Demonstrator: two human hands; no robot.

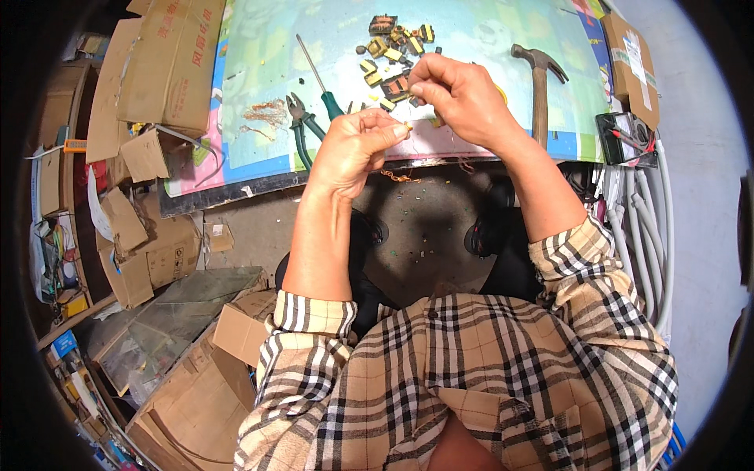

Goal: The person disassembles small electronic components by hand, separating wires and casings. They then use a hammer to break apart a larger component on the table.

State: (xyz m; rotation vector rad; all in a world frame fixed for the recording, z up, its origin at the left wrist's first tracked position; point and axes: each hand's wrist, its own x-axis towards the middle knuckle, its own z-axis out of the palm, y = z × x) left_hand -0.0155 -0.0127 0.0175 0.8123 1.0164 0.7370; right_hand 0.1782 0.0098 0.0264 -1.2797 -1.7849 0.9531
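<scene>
Thumb and forefinger of the left hand (353, 147) are closed on a small yellow piece (408, 127) in the head view, held just above the near edge of the table (182, 206). The right hand (467, 98) is raised a little farther over the table, thumb and fingertips brought together; whether something fine sits between them, I cannot tell. The two hands stand near each other, apart.

Just beyond them lies a loose heap of small yellow-and-black parts (378, 49), with a larger dark block with a reddish middle (383, 26) at its far end and a similar block (395, 88) just beside the right fingertips. Left of the heap, a screwdriver (331, 104) with a green handle points away from the person, and pliers (299, 128) with dark green handles lie open-jawed beside it. Farther left is a tangle of thin copper wire (265, 115). A hammer (539, 98) with a wooden handle lies right of the right hand, head at the far end. More copper-coloured strands (399, 177) show below the table's near edge, between the forearms. Tiny scraps (424, 233) dot the floor beneath.
</scene>
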